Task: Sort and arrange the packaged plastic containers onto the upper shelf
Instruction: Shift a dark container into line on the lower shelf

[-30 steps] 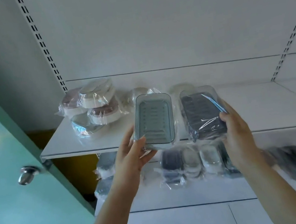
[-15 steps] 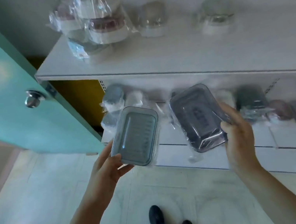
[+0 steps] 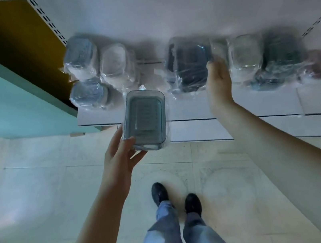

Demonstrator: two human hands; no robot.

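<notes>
Nearest the camera, the person's shoes (image 3: 176, 198) and trouser legs stand on the tiled floor (image 3: 42, 203), toes toward the shelving.

Above them, the left hand (image 3: 119, 157) grips a wrapped grey-blue container (image 3: 144, 120) by its near short edge, thumb on the upper face and fingers curled beneath. The container's long axis runs away from the body, and its far end overhangs the front edge of the lower shelf (image 3: 237, 105). It rests on nothing.

Further out, the right hand (image 3: 218, 82) is extended over the lower shelf. It holds a wrapped dark container (image 3: 188, 66) at that container's right edge, with one fingertip visible on top. Whether the container rests on the shelf or is held just clear of it cannot be told. Its long axis also runs roughly front to back.

On the same shelf lie a cluster of wrapped blue and clear containers (image 3: 92, 69) to the left, near a teal door (image 3: 4, 99), and a blurred row of clear and dark packages (image 3: 254, 58) to the right.

The upper shelf is out of view, presumably above the frame. Judgement: both containers must travel upward and forward. The left hand's container is free and better placed to go first.
</notes>
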